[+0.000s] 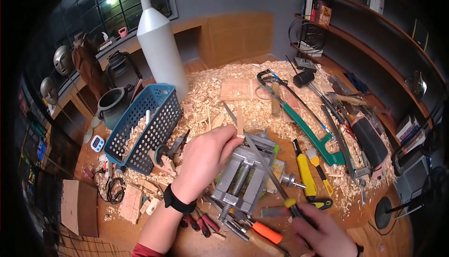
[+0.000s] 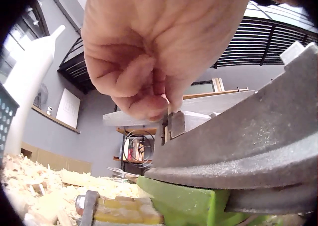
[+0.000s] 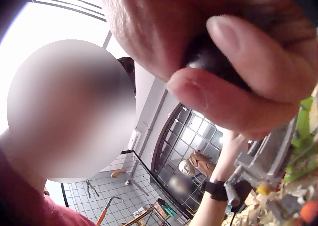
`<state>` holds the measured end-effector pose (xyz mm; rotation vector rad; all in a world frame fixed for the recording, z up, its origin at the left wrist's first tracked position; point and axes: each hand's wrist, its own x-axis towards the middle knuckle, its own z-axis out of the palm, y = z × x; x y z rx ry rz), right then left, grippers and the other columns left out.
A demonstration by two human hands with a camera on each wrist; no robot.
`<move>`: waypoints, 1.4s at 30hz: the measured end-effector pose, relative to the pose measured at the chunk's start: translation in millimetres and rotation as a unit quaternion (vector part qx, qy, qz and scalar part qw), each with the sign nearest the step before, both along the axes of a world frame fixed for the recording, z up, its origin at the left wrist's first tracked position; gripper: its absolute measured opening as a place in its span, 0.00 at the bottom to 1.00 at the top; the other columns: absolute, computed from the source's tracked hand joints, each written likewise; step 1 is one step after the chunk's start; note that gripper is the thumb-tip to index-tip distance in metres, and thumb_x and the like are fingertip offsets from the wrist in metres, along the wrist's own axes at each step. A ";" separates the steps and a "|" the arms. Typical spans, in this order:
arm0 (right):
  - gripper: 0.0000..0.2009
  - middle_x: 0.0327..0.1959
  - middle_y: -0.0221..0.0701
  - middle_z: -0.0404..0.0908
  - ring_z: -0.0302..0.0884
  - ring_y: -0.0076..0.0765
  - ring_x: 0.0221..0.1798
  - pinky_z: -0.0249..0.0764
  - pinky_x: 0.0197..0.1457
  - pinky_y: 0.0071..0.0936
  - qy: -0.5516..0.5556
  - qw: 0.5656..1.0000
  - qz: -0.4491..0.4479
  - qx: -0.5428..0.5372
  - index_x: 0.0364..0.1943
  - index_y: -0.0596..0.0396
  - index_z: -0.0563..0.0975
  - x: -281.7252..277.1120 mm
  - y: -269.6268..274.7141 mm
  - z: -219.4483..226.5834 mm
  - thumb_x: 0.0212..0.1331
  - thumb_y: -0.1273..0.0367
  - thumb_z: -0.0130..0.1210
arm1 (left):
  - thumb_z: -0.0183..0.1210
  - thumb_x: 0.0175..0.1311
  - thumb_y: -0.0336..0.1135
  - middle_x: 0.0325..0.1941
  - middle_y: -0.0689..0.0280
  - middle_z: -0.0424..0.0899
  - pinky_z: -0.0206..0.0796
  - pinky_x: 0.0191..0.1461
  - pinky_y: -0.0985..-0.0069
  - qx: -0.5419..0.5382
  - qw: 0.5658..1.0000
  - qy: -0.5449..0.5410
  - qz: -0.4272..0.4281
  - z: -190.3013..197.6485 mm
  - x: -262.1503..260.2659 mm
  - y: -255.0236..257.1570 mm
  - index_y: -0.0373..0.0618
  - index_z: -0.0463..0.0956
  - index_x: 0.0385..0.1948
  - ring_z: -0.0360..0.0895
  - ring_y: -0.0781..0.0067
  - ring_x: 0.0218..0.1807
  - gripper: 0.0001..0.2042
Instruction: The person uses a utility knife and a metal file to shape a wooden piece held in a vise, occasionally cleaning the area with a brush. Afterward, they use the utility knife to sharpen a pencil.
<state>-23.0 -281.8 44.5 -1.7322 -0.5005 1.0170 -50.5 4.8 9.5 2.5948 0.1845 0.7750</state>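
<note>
A grey metal vise (image 1: 243, 177) stands on the bench, with a thin upright piece of wood (image 1: 240, 122) in its jaws. At the wood's base my left hand (image 1: 206, 151) pinches with thumb and fingertips, close over the vise top; the left hand (image 2: 154, 52) hides part of the wood in the left wrist view. My right hand (image 1: 322, 233) grips the black and yellow handle of a long metal file (image 1: 262, 161). The file's blade slants up across the vise beside the wood. In the right wrist view, the right hand's curled fingers surround the dark handle end (image 3: 211, 60).
Wood shavings (image 1: 206, 88) cover much of the bench. A blue basket (image 1: 156, 130) and tall white bottle (image 1: 161, 46) stand left. On the right lie a green hacksaw (image 1: 299, 121) and a yellow utility knife (image 1: 306, 172). Red-handled tools (image 1: 203, 224) lie in front of the vise.
</note>
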 end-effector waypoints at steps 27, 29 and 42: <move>0.16 0.21 0.27 0.74 0.57 0.13 0.14 0.52 0.16 0.16 0.097 0.992 0.085 0.015 0.61 0.63 0.74 83.6 -3.0 2.5 0.76 0.71 0.46 | 0.63 0.69 0.39 0.26 0.53 0.82 0.70 0.33 0.60 0.006 0.999 0.029 0.035 3.7 -1.6 -5.7 0.44 0.81 0.37 0.81 0.47 0.30 0.09; 0.15 0.22 0.24 0.76 0.60 0.11 0.15 0.53 0.16 0.16 0.108 0.990 0.088 0.021 0.61 0.59 0.75 88.0 -9.7 -4.4 0.77 0.68 0.49 | 0.63 0.69 0.39 0.26 0.53 0.81 0.70 0.33 0.60 0.017 0.999 0.023 0.039 3.2 -2.2 -5.5 0.44 0.81 0.36 0.81 0.47 0.30 0.09; 0.15 0.22 0.24 0.73 0.59 0.11 0.16 0.51 0.16 0.15 0.086 0.990 0.112 0.024 0.60 0.59 0.77 111.2 -13.9 -9.8 0.77 0.68 0.49 | 0.63 0.69 0.40 0.23 0.52 0.80 0.69 0.31 0.59 0.030 0.998 0.014 0.055 1.5 -2.4 -6.9 0.45 0.79 0.35 0.80 0.47 0.28 0.09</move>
